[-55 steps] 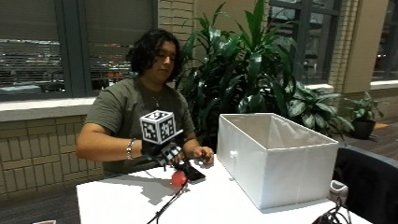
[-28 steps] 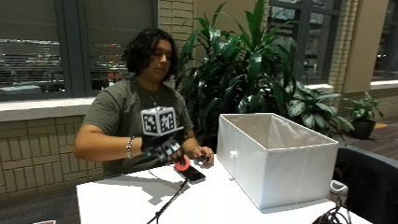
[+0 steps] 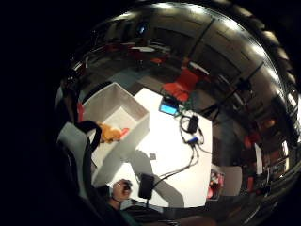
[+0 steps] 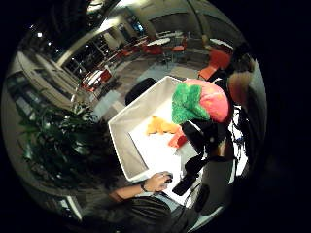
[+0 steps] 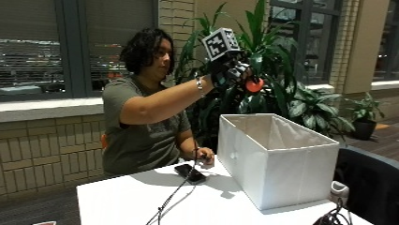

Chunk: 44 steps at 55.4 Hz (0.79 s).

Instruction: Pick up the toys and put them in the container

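Note:
My gloved right hand (image 5: 232,71) is raised high above the near end of the white container (image 5: 277,161), its fingers curled round a red strawberry toy (image 5: 254,85) with a green leafy top (image 4: 187,104). The white container stands on the white table (image 5: 137,199). Inside the container (image 4: 146,141) lie an orange soft toy (image 4: 160,126) and a red toy (image 4: 177,140), also seen as the orange toy (image 3: 110,133) in the little finger side view. The person's bare left hand (image 5: 204,155) rests on the table beside the box.
A black phone (image 5: 190,172) lies on the table next to the bare hand, with a cable (image 5: 168,201) running toward the front edge. Large green plants (image 5: 274,70) stand behind the container. A dark chair (image 5: 368,183) is at the right.
The right hand has lifted the strawberry toy from low over the table near the phone up and toward the container, and now holds it high above the box.

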### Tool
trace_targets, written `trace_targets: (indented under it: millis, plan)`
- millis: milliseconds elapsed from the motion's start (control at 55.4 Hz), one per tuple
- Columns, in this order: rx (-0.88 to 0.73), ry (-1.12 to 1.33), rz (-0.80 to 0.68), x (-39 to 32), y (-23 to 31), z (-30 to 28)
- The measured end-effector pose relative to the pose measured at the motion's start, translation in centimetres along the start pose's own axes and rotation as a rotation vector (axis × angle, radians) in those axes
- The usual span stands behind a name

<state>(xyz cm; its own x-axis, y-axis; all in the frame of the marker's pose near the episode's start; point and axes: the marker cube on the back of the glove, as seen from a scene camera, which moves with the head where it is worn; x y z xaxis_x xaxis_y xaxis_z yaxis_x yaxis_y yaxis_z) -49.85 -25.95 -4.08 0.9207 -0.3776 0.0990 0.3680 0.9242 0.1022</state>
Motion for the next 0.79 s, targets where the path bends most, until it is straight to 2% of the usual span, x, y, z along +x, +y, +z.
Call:
trace_targets:
  millis: [217,325,415,668,795]
  plan:
    - [-0.023,-0.008,0.081,-1.9,-3.9,2.5]
    - [0.039,-0.041,0.125,-0.6,-3.9,3.1]
    - [0.022,-0.038,0.132,1.1,-3.0,3.3]
    - [-0.076,-0.028,-0.035,8.7,5.7,4.9]
    - [-0.111,-0.122,-0.045,12.5,11.9,6.6]
